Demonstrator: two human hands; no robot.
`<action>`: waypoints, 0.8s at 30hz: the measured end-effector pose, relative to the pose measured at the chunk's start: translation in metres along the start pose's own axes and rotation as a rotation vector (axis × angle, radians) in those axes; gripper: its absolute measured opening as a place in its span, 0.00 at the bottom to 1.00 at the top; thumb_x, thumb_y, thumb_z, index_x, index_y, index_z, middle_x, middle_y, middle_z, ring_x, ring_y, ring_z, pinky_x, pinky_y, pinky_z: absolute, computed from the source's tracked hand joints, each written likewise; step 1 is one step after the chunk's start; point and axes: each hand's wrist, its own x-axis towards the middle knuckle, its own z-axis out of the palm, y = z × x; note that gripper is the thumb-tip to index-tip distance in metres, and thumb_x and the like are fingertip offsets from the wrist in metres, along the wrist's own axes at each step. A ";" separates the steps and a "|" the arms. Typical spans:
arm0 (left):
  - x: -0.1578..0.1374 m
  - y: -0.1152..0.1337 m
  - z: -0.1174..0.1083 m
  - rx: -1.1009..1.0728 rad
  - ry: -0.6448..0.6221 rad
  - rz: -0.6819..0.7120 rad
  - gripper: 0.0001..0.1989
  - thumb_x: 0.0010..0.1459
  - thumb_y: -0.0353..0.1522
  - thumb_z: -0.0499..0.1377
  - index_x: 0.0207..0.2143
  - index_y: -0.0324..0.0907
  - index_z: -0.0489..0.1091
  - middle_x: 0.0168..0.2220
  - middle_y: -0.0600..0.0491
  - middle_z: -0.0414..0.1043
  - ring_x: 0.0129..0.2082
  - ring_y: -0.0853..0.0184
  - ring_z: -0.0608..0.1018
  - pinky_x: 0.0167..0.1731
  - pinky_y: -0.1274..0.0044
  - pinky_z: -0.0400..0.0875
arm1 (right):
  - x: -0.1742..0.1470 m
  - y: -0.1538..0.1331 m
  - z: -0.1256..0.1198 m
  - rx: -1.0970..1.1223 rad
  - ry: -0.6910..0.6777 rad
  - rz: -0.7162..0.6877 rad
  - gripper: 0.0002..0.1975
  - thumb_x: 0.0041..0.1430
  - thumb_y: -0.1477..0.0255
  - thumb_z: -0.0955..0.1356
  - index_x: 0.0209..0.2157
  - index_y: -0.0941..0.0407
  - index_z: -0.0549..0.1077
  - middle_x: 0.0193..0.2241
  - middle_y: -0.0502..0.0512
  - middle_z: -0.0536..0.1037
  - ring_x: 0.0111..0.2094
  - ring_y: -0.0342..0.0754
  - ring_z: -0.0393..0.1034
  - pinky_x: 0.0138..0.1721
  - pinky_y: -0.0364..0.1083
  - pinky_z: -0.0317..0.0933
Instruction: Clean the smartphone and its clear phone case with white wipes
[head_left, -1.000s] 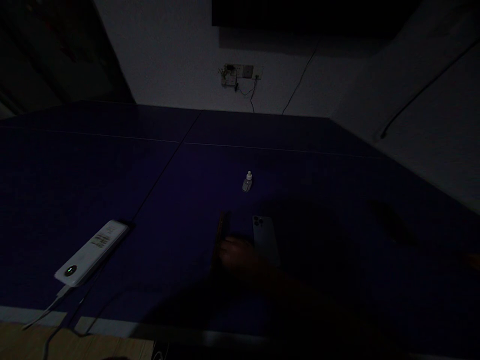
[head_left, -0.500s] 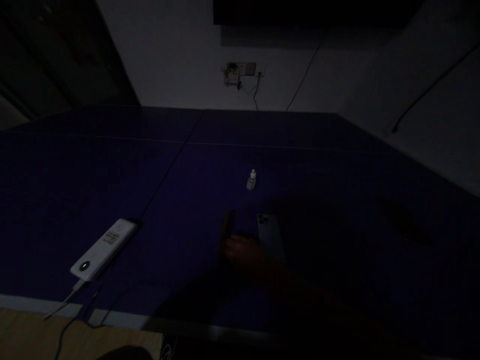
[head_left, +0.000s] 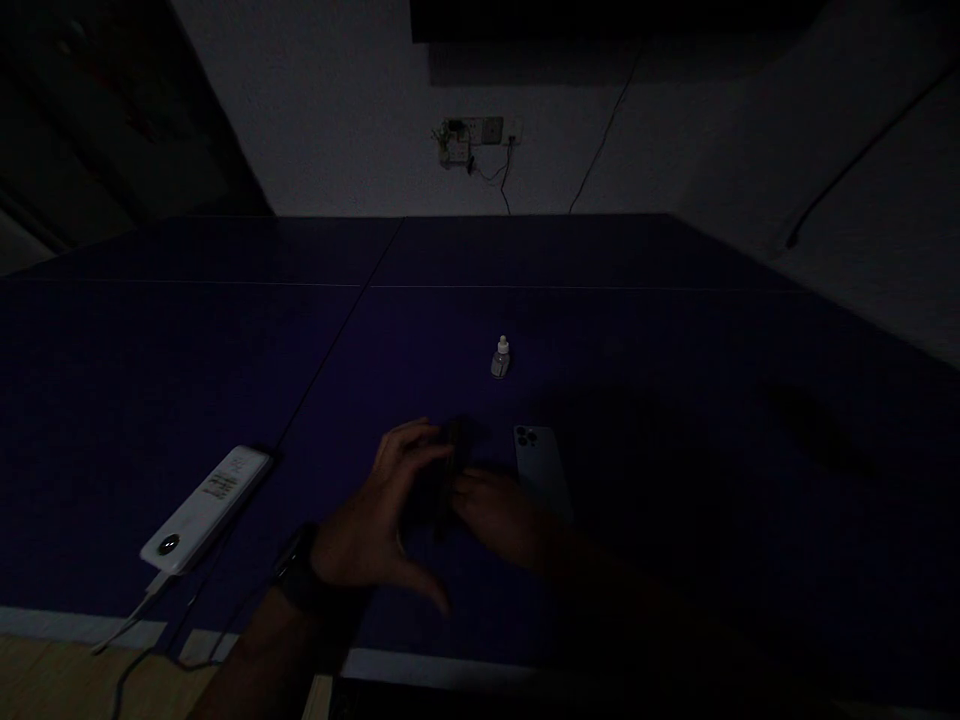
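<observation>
In the dim head view, a dark narrow object (head_left: 442, 505), its kind hard to make out, is on the blue table between my hands. My right hand (head_left: 499, 515) is closed at its right side, fingers curled against it. From the left comes my left hand (head_left: 364, 525), wearing a dark watch (head_left: 298, 565) on the wrist. Its thumb is spread wide from the fingers, and the fingertips are at the object's far end; whether they touch it I cannot tell. Just right of my right hand a phone (head_left: 543, 470) lies with its cameras up.
A small dropper bottle (head_left: 500, 360) with a white top stands farther back. At left lies a white power bank (head_left: 206, 510) with a cable (head_left: 135, 615) plugged in, running over the table's near edge. Wall sockets (head_left: 472, 135) with wires are behind the blue table (head_left: 637, 330).
My left hand has come into view from the lower left and reached the dark object. My right hand stays about where it was, beside the object.
</observation>
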 end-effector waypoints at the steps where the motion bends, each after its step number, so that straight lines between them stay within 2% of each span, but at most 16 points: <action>1: 0.005 -0.010 0.003 0.013 -0.008 0.000 0.70 0.27 0.55 0.76 0.70 0.51 0.47 0.71 0.39 0.42 0.69 0.33 0.49 0.64 0.41 0.48 | 0.001 0.000 -0.001 -0.030 -0.024 0.000 0.08 0.64 0.80 0.65 0.37 0.59 0.77 0.39 0.58 0.80 0.41 0.51 0.74 0.44 0.50 0.67; 2: 0.009 -0.022 0.006 0.016 -0.029 0.002 0.77 0.22 0.56 0.76 0.71 0.50 0.40 0.72 0.37 0.36 0.70 0.31 0.44 0.64 0.40 0.45 | 0.003 0.000 -0.002 -0.057 -0.051 -0.008 0.08 0.64 0.80 0.65 0.37 0.59 0.77 0.38 0.58 0.80 0.41 0.51 0.74 0.45 0.50 0.66; 4: 0.016 -0.046 0.013 -0.019 -0.099 0.007 0.84 0.20 0.57 0.76 0.72 0.48 0.30 0.73 0.34 0.27 0.70 0.30 0.39 0.64 0.40 0.43 | 0.006 0.002 -0.003 -0.079 -0.093 -0.044 0.08 0.65 0.80 0.65 0.38 0.60 0.78 0.39 0.57 0.80 0.41 0.50 0.74 0.47 0.49 0.66; 7: 0.021 -0.069 0.022 -0.092 -0.159 0.048 0.86 0.21 0.56 0.76 0.71 0.48 0.22 0.73 0.34 0.27 0.71 0.33 0.39 0.66 0.43 0.42 | 0.009 0.006 -0.003 -0.074 -0.105 -0.076 0.08 0.65 0.79 0.66 0.38 0.59 0.78 0.40 0.56 0.81 0.42 0.49 0.74 0.46 0.47 0.66; 9: 0.022 -0.071 0.026 -0.133 -0.172 0.069 0.84 0.23 0.55 0.76 0.72 0.48 0.25 0.72 0.34 0.33 0.71 0.35 0.45 0.66 0.45 0.45 | 0.010 0.010 -0.002 -0.073 -0.106 -0.083 0.06 0.64 0.78 0.67 0.37 0.59 0.78 0.39 0.55 0.81 0.42 0.48 0.74 0.46 0.46 0.67; 12: 0.023 -0.067 0.030 -0.171 -0.185 0.087 0.76 0.24 0.55 0.76 0.70 0.49 0.40 0.69 0.36 0.43 0.69 0.37 0.52 0.65 0.48 0.52 | 0.010 0.015 0.000 -0.078 -0.101 -0.074 0.08 0.64 0.79 0.67 0.35 0.59 0.78 0.38 0.56 0.81 0.41 0.50 0.75 0.44 0.47 0.67; 14: 0.022 -0.066 0.032 -0.183 -0.167 0.099 0.73 0.22 0.56 0.76 0.68 0.49 0.45 0.68 0.36 0.44 0.68 0.36 0.52 0.64 0.47 0.52 | 0.011 0.018 0.000 -0.081 -0.093 -0.069 0.09 0.64 0.80 0.66 0.35 0.59 0.78 0.38 0.58 0.81 0.42 0.50 0.75 0.45 0.48 0.67; 18: 0.019 -0.074 0.035 -0.200 -0.126 0.130 0.75 0.19 0.58 0.75 0.66 0.48 0.42 0.69 0.34 0.40 0.70 0.31 0.44 0.64 0.43 0.44 | 0.017 0.023 -0.008 -0.066 -0.087 -0.085 0.07 0.63 0.79 0.68 0.34 0.58 0.78 0.37 0.54 0.81 0.43 0.49 0.75 0.48 0.46 0.65; 20: 0.018 -0.076 0.036 -0.244 -0.114 0.118 0.74 0.19 0.58 0.75 0.65 0.49 0.42 0.68 0.34 0.39 0.69 0.32 0.47 0.63 0.44 0.48 | 0.022 0.028 -0.012 -0.070 -0.077 -0.059 0.07 0.63 0.79 0.68 0.34 0.58 0.78 0.36 0.54 0.81 0.41 0.49 0.75 0.48 0.46 0.65; 24: 0.018 -0.078 0.037 -0.293 -0.084 0.099 0.71 0.19 0.56 0.76 0.63 0.51 0.43 0.66 0.37 0.43 0.66 0.35 0.56 0.62 0.48 0.56 | 0.028 0.039 -0.016 -0.104 -0.029 0.050 0.10 0.66 0.82 0.64 0.40 0.61 0.78 0.40 0.60 0.80 0.43 0.52 0.74 0.48 0.50 0.65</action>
